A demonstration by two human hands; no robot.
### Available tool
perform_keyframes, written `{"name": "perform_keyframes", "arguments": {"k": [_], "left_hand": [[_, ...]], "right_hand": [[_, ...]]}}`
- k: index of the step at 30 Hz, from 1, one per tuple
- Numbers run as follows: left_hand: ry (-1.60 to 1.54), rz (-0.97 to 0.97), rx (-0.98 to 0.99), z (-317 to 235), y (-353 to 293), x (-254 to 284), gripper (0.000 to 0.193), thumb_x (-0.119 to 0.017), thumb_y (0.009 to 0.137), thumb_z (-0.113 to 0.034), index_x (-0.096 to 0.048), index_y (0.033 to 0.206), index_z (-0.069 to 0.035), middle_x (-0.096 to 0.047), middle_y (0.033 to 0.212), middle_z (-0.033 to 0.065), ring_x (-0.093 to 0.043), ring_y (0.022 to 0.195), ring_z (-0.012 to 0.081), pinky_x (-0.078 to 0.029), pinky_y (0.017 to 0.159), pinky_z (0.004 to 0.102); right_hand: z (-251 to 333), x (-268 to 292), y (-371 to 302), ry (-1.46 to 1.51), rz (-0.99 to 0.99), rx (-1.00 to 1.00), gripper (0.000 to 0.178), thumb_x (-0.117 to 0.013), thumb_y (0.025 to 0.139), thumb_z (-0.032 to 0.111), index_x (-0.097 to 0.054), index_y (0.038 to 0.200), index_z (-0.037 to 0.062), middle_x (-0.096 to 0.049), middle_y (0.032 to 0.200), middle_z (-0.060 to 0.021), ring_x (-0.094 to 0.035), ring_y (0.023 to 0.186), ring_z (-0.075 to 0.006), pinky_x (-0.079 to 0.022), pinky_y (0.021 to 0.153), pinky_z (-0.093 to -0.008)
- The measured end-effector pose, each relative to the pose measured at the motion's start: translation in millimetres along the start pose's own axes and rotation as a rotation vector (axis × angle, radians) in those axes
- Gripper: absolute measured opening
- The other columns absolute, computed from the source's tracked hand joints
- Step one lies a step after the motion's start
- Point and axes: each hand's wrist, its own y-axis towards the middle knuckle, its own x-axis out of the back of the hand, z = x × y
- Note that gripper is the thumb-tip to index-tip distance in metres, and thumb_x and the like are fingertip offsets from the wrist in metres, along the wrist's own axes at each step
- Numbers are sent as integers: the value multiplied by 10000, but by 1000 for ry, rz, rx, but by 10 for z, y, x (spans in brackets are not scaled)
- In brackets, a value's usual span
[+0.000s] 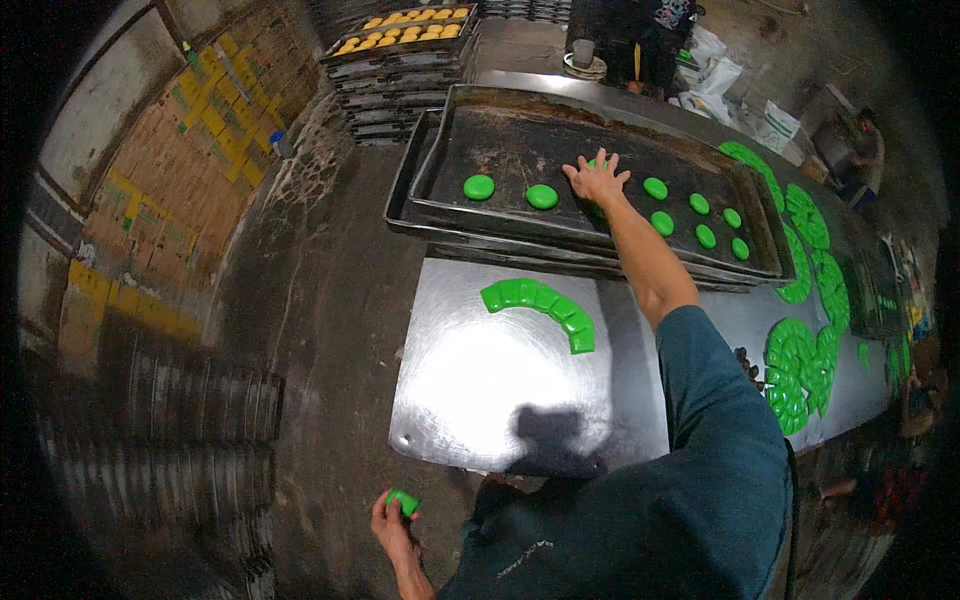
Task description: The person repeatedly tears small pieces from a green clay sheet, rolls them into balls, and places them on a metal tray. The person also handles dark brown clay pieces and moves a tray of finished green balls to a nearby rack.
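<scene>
My left hand (396, 532) hangs low beside the metal table, its fingers closed round a piece of green dough (403, 502). Over the dark baking tray (510, 135), my right hand (597, 182) lies with fingers spread, and a bit of green dough shows beneath them. Flat round green dough discs sit on the tray: two to the left of that hand, such as one disc (479, 187), and several to its right, such as another disc (655, 188). A curved row of cut green dough pieces (540, 297) rests on the table in front of the tray.
More green dough rings (790, 360) spread over the right side of the steel table (440, 370). At the far left stand stacked trays (400, 105), the top one bearing yellow rounds (410, 30). A cup (583, 53) stands behind. Another person's arm (868, 160) shows at far right.
</scene>
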Motion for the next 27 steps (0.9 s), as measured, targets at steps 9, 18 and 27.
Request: {"name": "perform_keyframes", "arguments": {"k": [9,18,27], "left_hand": [[-108,111,5,-223,-53,-406,251,-551,920,-127,-553,1142,-10,-603,970,88,-602,793,164,-515,556,274],[-125,604,-224,-1068,273,-1456,218,-523,944,-103,-560,1119,21,-586,980,21,-540,847,66,-447,750,220],[50,437,-1114,-1210,-107,-2624,322,-433,995,-272,-496,795,-28,-448,674,1,-413,649,101,-359,555,291]], "right_hand": [[1316,617,-1210,1154,20,523,203,-596,859,235,-702,949,88,-686,907,-96,-628,830,-165,-496,777,-333],[1807,449,-3562,732,150,960,484,-621,813,225,-540,1229,-9,-566,1209,-236,-565,1088,-376,-454,924,-424],[1192,581,-3852,1152,-484,292,251,-621,883,214,-646,827,-29,-609,715,-84,-556,675,-127,-445,587,-285]]}}
